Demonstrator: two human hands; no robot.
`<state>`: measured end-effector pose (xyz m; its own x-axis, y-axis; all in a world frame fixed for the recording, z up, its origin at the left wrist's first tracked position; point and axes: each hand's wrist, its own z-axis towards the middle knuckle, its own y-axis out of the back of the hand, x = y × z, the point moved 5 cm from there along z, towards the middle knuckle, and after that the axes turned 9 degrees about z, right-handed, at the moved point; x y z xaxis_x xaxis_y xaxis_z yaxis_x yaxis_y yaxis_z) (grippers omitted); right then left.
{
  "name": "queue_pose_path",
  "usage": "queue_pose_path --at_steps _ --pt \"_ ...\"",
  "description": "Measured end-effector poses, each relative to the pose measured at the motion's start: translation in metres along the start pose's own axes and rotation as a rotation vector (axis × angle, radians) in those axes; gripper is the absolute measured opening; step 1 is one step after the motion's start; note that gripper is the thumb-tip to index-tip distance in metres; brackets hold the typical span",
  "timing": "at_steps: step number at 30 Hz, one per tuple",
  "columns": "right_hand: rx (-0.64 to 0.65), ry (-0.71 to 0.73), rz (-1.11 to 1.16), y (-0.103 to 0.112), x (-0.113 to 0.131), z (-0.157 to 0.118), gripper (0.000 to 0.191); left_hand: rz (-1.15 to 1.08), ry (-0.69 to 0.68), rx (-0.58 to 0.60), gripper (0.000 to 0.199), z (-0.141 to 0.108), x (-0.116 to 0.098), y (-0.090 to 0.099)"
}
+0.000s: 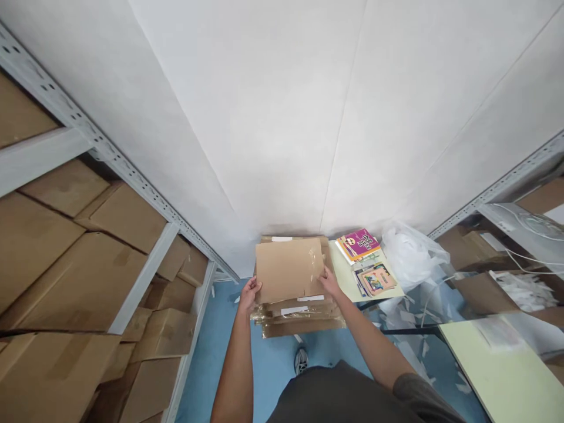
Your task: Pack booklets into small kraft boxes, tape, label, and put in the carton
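A flat brown cardboard piece [288, 269] with shiny tape along its right part is held between my hands. My left hand [249, 294] grips its lower left corner, thumb on top. On the right edge, my right hand [329, 282] pinches the cardboard near the tape. Beneath it lies a stack of flattened cardboard [304, 324] with clear tape and white labels at its edges. Just right of the stack, books with a purple cover [359, 242] and several smaller booklets [376, 279] rest on a pale table [346, 271].
Shelves with brown boxes [79, 282] stand at the left. At the right are a white plastic bag [409, 252], an open box of white scraps [526, 292], and another pale tabletop [506, 376]. A white wall [282, 117] rises behind. Paper scraps litter the blue floor.
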<state>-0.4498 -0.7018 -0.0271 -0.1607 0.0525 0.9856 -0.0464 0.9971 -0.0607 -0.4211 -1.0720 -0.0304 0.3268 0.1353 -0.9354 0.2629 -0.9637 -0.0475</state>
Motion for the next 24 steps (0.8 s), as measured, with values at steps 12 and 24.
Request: queue_pose_path --at_steps 12,24 --pt "-0.412 0.116 0.26 0.2 0.087 -0.079 0.045 0.177 -0.139 0.367 0.092 -0.001 -0.06 -0.222" --pt "-0.806 0.123 0.417 0.503 0.09 -0.342 0.055 0.32 -0.075 0.849 0.088 -0.156 -0.027 -0.592"
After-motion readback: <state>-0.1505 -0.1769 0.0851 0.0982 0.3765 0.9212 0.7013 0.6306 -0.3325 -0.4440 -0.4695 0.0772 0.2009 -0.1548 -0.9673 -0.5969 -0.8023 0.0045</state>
